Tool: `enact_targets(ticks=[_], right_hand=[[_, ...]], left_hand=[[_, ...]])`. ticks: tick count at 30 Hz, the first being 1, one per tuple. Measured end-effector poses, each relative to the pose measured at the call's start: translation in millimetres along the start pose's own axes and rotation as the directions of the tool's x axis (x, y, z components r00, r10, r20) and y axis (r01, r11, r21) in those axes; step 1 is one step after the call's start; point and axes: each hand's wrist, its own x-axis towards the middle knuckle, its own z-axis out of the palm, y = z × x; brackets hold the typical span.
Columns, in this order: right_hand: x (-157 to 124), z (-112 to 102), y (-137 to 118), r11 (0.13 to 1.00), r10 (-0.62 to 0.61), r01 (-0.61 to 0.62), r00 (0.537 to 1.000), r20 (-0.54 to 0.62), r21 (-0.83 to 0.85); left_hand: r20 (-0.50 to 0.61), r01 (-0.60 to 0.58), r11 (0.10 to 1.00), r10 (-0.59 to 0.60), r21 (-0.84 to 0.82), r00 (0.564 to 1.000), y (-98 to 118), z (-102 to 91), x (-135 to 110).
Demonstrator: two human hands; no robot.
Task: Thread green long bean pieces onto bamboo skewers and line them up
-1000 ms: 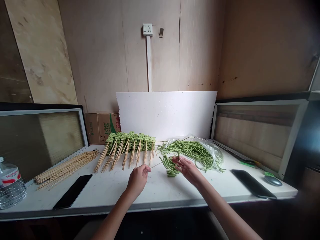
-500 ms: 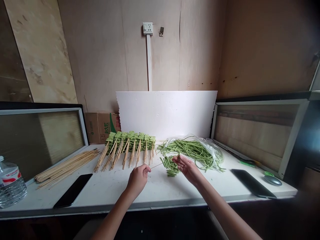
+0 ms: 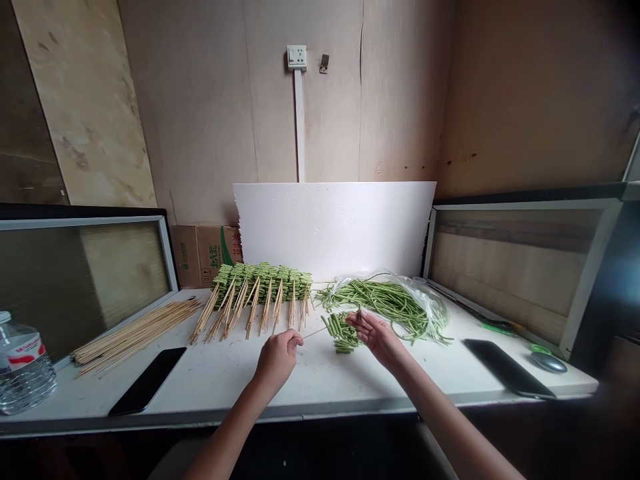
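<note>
My left hand [image 3: 277,358] pinches the near end of a thin bamboo skewer [image 3: 314,331] that points right toward a small pile of cut green bean pieces [image 3: 340,331] on the white table [image 3: 215,380]. My right hand [image 3: 376,335] is at that pile, its fingers closed on a short bean piece at the skewer's tip. Behind it a clear plastic bag [image 3: 400,300] holds long green beans. A row of finished bean skewers [image 3: 260,290] lies to the left.
A bundle of bare skewers [image 3: 133,333] lies at the left by a black phone [image 3: 147,380] and a water bottle [image 3: 23,363]. A second phone [image 3: 507,377] and a round object [image 3: 549,361] lie at the right. A white foam board [image 3: 334,227] and a cardboard box [image 3: 203,253] stand behind.
Both hands have stayed almost where they were, with only a slight shift of view. The skewer and the bean pile look unchanged.
</note>
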Motion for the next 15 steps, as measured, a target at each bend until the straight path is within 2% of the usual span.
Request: enact_targets(ticks=[6,15], right_hand=[[-1.9,1.0,-5.1,0.997,-0.048,0.048,0.999,0.008,-0.068],[-3.4,5.1,-7.3,0.998,-0.051,0.051,0.999,0.014,-0.026]], left_hand=[[-0.009,-0.012,1.0,0.012,0.002,1.0,2.2,-1.8,-0.2],[-0.018,-0.011,1.0,0.011,-0.01,1.0,3.2,-1.8,0.4]])
